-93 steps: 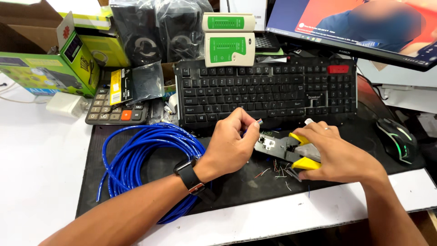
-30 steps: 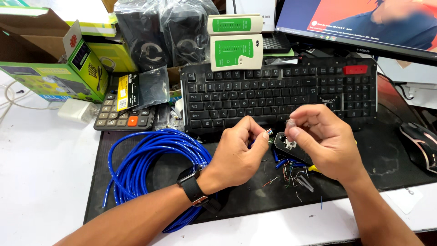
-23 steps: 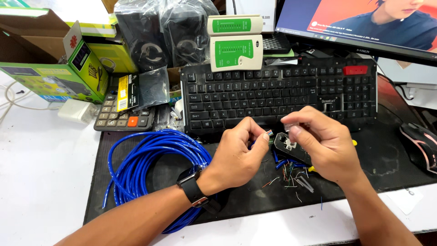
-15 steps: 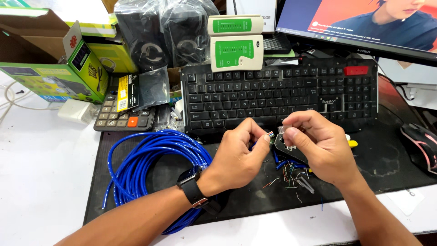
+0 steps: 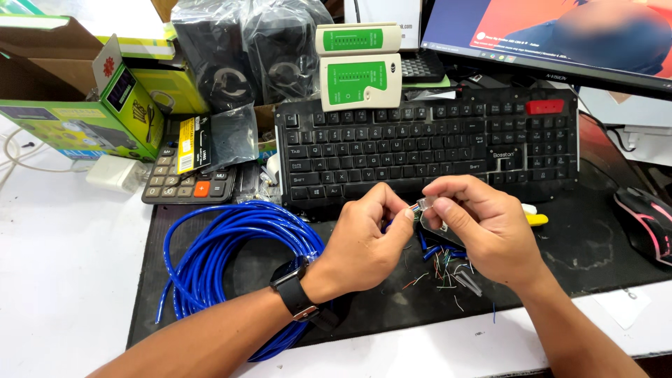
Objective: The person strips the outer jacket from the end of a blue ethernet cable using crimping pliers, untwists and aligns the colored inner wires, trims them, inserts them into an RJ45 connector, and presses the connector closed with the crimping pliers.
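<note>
Black desk mat (image 5: 588, 259) is covering the near part of the white table. Left hand (image 5: 364, 241) is pinching the blue cable's end between closed fingertips, just near of the keyboard (image 5: 427, 147). Right hand (image 5: 486, 231) is gripping a clear plug (image 5: 424, 205) in thumb and forefinger, touching that end. Blue cable coil (image 5: 231, 266) is lying to the left. Wire scraps (image 5: 444, 269) are lying under the hands.
</note>
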